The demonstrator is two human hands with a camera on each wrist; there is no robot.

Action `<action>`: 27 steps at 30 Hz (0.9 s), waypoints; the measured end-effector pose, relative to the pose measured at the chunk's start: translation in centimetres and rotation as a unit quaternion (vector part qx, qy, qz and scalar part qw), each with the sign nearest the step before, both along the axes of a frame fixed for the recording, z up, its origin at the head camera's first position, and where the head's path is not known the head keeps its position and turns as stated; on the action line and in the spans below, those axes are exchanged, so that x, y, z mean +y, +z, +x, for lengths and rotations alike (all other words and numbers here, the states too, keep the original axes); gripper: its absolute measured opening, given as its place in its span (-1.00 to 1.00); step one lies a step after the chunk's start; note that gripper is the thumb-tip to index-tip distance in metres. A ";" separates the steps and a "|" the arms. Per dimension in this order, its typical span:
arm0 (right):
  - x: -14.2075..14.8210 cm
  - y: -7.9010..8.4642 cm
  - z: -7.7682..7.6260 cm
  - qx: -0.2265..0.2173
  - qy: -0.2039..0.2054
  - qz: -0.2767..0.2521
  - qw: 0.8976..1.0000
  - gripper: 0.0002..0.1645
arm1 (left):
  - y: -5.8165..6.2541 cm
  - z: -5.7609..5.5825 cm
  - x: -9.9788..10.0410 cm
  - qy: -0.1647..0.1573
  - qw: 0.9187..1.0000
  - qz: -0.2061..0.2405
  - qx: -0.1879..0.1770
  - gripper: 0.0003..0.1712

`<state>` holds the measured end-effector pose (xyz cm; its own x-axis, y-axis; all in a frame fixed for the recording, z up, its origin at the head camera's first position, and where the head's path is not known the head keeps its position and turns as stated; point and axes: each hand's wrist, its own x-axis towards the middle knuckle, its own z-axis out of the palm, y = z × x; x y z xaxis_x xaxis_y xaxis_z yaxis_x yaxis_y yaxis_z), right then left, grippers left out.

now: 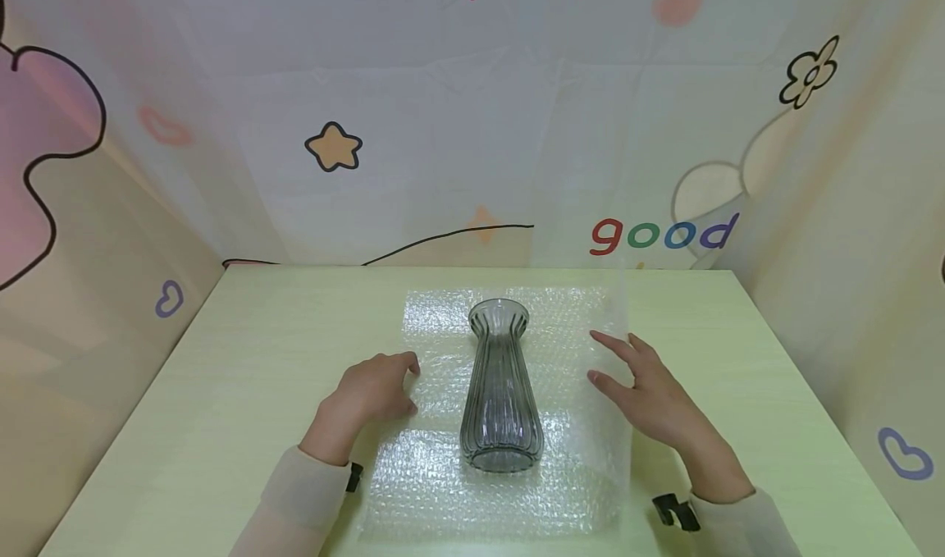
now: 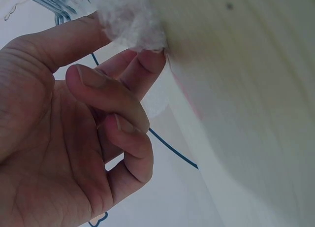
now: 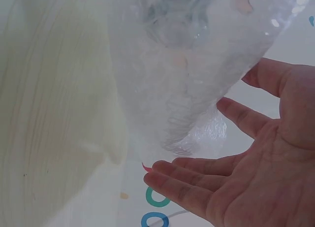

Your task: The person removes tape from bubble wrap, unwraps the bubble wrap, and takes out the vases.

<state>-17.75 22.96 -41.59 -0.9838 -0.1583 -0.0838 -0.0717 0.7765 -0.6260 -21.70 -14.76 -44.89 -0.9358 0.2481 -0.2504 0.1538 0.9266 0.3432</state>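
Note:
A fluted clear-grey glass vase (image 1: pixel 502 393) lies on a sheet of bubble wrap (image 1: pixel 443 491), its flared mouth toward the back and its base toward me. My left hand (image 1: pixel 376 385) is at the sheet's left edge, thumb and index finger apart in the head view. In the left wrist view its fingers (image 2: pixel 133 109) bend loosely, and a fold of wrap (image 2: pixel 133 20) covers the thumb tip. On the right side, my right hand (image 1: pixel 645 389) reaches over the sheet's edge with fingers fairly straight. Its thumb and index fingertip meet the raised wrap (image 3: pixel 172 79) in the right wrist view.
The pale wooden table (image 1: pixel 244 393) extends on both sides of the sheet. A printed curtain (image 1: pixel 443 130) with a star, hearts and the word "good" hangs along the table's back and sides.

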 end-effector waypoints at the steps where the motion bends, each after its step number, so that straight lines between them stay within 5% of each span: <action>1: 0.0 0.0 0.0 0.000 0.000 0.001 1.000 -0.21 | 0.0 0.0 0.0 0.000 1.000 -0.001 0.000 -0.39; 27: 1.4 -0.3 0.3 0.004 0.001 -0.007 1.000 -0.18 | 0.1 0.0 0.0 0.005 1.000 0.003 -0.009 -0.39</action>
